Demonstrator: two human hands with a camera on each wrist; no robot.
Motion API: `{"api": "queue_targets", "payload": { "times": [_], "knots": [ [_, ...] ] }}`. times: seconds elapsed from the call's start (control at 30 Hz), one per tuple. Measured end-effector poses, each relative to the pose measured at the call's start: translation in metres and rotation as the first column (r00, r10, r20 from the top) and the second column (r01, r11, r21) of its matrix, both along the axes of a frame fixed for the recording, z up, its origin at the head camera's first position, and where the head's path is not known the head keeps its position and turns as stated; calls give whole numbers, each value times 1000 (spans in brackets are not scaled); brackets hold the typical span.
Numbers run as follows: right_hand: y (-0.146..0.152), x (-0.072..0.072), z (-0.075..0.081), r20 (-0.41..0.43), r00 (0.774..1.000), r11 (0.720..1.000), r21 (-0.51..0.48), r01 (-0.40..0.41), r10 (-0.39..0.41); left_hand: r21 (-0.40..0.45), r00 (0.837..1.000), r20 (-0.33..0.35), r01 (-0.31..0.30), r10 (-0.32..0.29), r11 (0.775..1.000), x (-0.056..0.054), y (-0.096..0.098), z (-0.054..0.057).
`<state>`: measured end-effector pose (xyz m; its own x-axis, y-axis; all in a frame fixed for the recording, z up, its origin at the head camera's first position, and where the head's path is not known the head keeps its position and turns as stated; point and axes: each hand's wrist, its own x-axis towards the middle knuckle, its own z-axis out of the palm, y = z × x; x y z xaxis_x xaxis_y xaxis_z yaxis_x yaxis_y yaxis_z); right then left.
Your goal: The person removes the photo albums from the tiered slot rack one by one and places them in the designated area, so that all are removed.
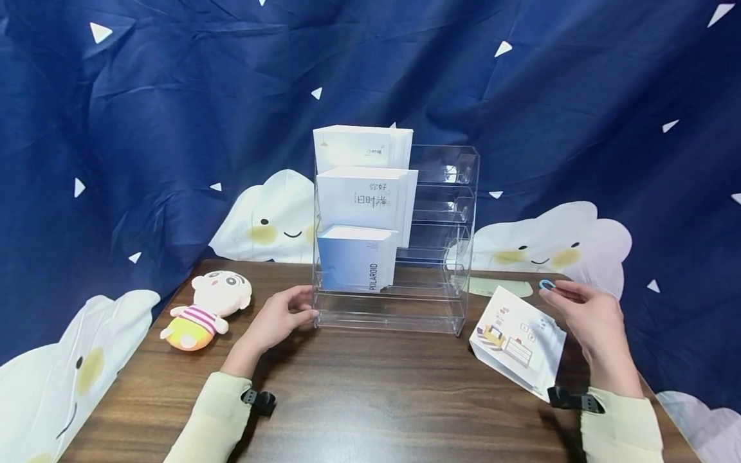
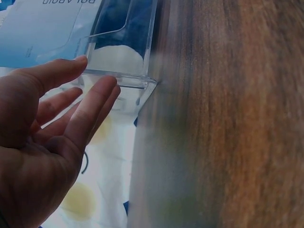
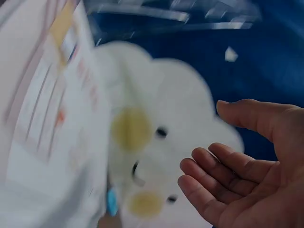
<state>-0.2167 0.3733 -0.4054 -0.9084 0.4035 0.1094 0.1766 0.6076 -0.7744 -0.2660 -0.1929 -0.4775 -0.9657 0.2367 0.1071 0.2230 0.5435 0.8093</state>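
Note:
A clear acrylic tiered rack [image 1: 393, 320] stands on the table with white and blue boxes on its left side. My left hand [image 1: 285, 316] is at the rack's lower left edge. In the left wrist view the thumb and fingers [image 2: 97, 102] are apart and fairly straight, fingertips right at the rack's edge. To the right of the rack a white printed box [image 1: 518, 341] sits on the table at an angle. My right hand [image 1: 593, 318] hovers beside this box, near a small light-blue ring-like thing [image 1: 546, 285]. In the right wrist view its thumb and fingers stand apart with nothing between them.
On the rack are a blue POLAROID box [image 1: 350, 260], a white box [image 1: 353, 199] above it and another white box [image 1: 353, 145] at the top. A plush doll [image 1: 205, 312] lies at the left of the table. A pale green flat piece [image 1: 498, 287] lies behind the printed box.

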Motion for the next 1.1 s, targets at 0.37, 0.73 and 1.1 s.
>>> {"api": "queue_targets", "payload": {
  "times": [0.37, 0.73, 1.1],
  "knots": [
    [-82, -3, 35, -212, 966, 988, -21, -156, 148, 2, 1000, 7, -11, 11, 1000, 0, 1, 0],
    [-166, -27, 34, -235, 915, 925, -115, -363, 329, -7, 1000, -1, -21, 21, 1000, 1, 1, -2],
    [-224, -48, 25, -361, 854, 838, -263, -478, 373, 0, 1000, 4, -25, 25, 1000, 1, 2, -3]
  ]
}}
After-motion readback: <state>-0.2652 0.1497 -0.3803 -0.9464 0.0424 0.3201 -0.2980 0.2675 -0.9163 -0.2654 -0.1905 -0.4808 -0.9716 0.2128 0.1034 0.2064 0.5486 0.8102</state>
